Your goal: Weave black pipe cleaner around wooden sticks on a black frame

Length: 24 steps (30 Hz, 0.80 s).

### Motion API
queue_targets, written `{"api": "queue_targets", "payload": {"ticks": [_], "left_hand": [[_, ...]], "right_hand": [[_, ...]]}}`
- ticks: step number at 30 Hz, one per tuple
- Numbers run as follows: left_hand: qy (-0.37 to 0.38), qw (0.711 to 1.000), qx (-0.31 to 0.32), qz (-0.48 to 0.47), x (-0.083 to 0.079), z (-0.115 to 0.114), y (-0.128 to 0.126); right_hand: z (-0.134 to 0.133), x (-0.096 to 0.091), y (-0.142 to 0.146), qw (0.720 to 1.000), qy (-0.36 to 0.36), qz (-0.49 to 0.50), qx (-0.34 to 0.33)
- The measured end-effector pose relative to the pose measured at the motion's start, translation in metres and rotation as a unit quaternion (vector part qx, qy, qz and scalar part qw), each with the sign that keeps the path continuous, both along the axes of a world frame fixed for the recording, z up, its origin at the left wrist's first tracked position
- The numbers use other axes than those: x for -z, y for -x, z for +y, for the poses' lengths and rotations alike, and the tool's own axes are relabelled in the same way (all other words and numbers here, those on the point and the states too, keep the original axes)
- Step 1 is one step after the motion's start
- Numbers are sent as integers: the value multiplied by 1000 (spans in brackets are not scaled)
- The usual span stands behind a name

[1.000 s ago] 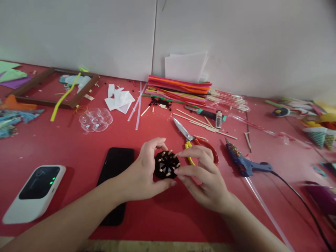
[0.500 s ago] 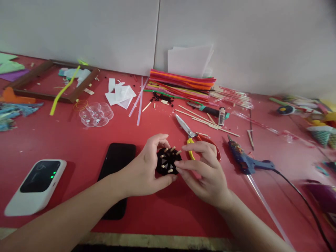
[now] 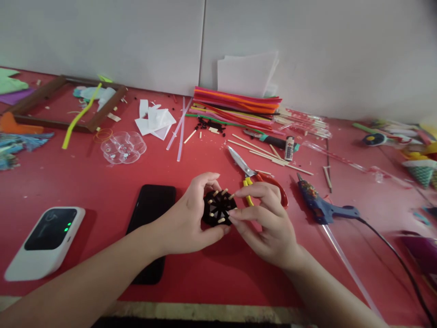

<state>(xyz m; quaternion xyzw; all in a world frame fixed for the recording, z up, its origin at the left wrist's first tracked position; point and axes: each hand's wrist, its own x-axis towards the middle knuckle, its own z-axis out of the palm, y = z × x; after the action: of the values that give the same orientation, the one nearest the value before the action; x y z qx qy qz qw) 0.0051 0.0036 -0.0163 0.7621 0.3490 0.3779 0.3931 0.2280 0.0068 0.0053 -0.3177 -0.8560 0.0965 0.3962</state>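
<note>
Between my hands is a small round black piece (image 3: 217, 207) with spokes and several short wooden pegs standing up around its rim. My left hand (image 3: 191, 214) curls around its left side, thumb at the near edge and fingers behind. At its right edge, my right hand (image 3: 264, 218) has thumb and fingertips closed on the rim, close to the pegs there. The fingers partly cover that edge. Scissors (image 3: 248, 171) with red and yellow handles lie just behind my right hand. A black phone (image 3: 153, 205) rests under my left forearm.
A blue glue gun (image 3: 316, 200) with a cable and clear stick lies right. Behind are wooden sticks (image 3: 259, 152), a lighter (image 3: 289, 148) and pipe cleaners (image 3: 235, 107). Left are a white device (image 3: 44, 243), a clear flower-shaped palette (image 3: 123, 147) and a brown frame (image 3: 51, 123).
Both hands keep nearly the same hold on the black piece. The camera view has shifted very slightly; nothing else visibly moved.
</note>
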Motion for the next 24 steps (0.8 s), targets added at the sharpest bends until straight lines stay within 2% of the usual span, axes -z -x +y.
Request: {"api": "queue_targets", "payload": {"ticks": [7,10,13,17,24], "left_hand": [[2,1000,0,4,-1,1,0],[5,1000,1,0,0,0,0],[-3,1000,0,5,0,0,0],[-6,1000,-4,17,-1,0,0],[-1,1000,-6,29,-5,1,1]], "right_hand": [[1,-2,-8,1000,7,27,-8],[3,-3,-12,999,-1,44,32],[6,-2,-10,998,-25,16,57],[8,0,-6,997,-48,8,51],[5,0,-6,998,-33,7,49]]}}
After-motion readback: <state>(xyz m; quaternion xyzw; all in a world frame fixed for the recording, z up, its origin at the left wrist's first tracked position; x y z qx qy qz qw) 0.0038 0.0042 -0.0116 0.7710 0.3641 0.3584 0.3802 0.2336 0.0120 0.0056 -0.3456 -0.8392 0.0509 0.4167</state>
